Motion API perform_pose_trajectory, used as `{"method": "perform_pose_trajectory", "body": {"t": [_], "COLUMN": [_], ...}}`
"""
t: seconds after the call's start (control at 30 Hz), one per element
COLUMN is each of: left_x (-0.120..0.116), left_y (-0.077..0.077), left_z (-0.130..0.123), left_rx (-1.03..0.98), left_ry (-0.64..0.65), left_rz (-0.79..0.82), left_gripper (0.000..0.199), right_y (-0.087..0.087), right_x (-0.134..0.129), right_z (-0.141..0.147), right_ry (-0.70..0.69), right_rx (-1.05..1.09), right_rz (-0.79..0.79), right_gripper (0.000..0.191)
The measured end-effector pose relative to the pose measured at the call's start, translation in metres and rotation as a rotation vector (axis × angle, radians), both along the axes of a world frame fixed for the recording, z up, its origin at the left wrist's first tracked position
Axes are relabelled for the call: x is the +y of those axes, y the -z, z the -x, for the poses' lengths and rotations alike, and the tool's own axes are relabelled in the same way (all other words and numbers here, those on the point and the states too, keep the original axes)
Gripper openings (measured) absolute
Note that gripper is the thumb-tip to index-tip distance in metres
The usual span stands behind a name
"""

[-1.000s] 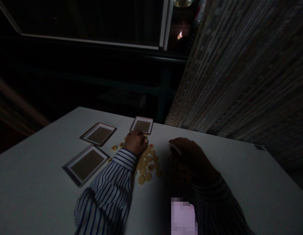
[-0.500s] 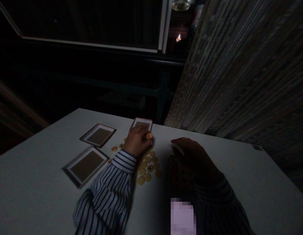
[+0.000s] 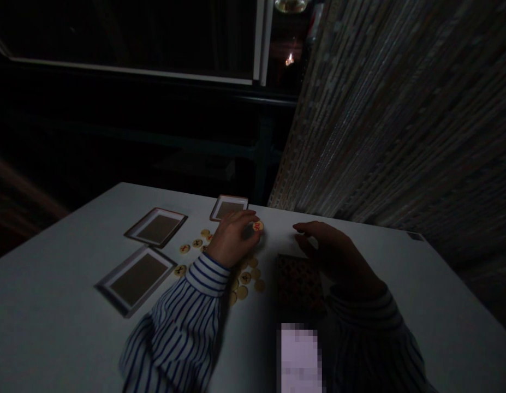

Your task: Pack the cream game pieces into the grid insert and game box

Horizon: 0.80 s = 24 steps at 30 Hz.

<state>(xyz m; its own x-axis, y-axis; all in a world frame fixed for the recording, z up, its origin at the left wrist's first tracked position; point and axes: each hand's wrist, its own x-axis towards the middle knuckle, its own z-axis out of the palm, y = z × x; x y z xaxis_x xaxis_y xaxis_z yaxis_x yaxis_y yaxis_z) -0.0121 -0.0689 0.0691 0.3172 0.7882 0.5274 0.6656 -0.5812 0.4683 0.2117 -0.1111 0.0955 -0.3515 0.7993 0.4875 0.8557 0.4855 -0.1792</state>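
My left hand (image 3: 233, 237) pinches a round xiangqi piece (image 3: 257, 226) between thumb and fingertips, with its red character facing me. Beneath and beside its wrist lies a loose group of xiangqi pieces (image 3: 245, 278) on the white table (image 3: 56, 305); most are blank side up and some are hidden by the hand. Several more pieces (image 3: 197, 243) are scattered left of the hand, with red or black characters. My right hand (image 3: 332, 251) is in deep shadow, thumb and fingers apart with nothing between them. It hovers at the far right corner of a dark patterned box (image 3: 298, 284).
Three shallow trays with brown bottoms stand on the table: a left-hand tray (image 3: 156, 228), a nearer tray (image 3: 136, 279) and a far tray (image 3: 229, 208). A string curtain (image 3: 343, 120) hangs behind the right edge. A blurred pale shape (image 3: 301, 357) is at the bottom.
My left hand has moved slightly right with the piece. My right hand has shifted right, uncovering more of the dark box. The view has turned a little right.
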Motion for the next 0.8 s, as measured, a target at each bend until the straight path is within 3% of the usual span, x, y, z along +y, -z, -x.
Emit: {"method": "perform_pose_trajectory", "body": {"t": [0.3,0.8], "left_x": [-0.014,-0.017], "left_y": [-0.007,0.003], "left_z": [-0.019,-0.03], "left_rx": [0.008,0.044], "left_ry": [0.079,0.131], "left_rz": [0.009,-0.017], "left_gripper": [0.022,0.021], "right_y": [-0.011,-0.008], "right_x": [-0.005,-0.003], "right_z": [-0.004,0.001], "right_ry": [-0.004,-0.089], "right_rx": [0.066,0.145], "right_rz": [0.081,0.193], "right_gripper": [0.014,0.013]}}
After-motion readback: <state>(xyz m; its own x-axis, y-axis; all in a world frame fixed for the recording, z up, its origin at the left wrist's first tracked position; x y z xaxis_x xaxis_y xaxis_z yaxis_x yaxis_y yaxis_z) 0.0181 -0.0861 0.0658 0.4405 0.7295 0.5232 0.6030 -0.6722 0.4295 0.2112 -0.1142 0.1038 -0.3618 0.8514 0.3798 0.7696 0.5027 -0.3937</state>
